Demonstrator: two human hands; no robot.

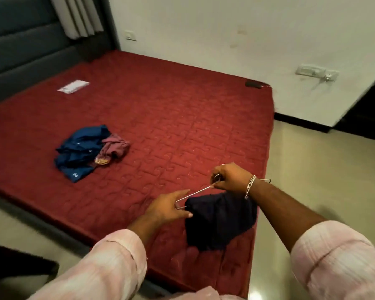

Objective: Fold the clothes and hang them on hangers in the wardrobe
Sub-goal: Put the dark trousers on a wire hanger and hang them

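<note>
A dark garment is being put on a wire hanger at the bed's near right corner.

The bed (160, 109) carries a blue and pink pile (89, 151) toward its left edge, unfolded. The garment (220, 219) is draped over the hanger (195, 193), whose neck is gripped by the right hand (230, 177); the left hand (168, 207) is held loosely at the hanger's left end. Next, the cloth probably needs straightening before the wardrobe.
</note>
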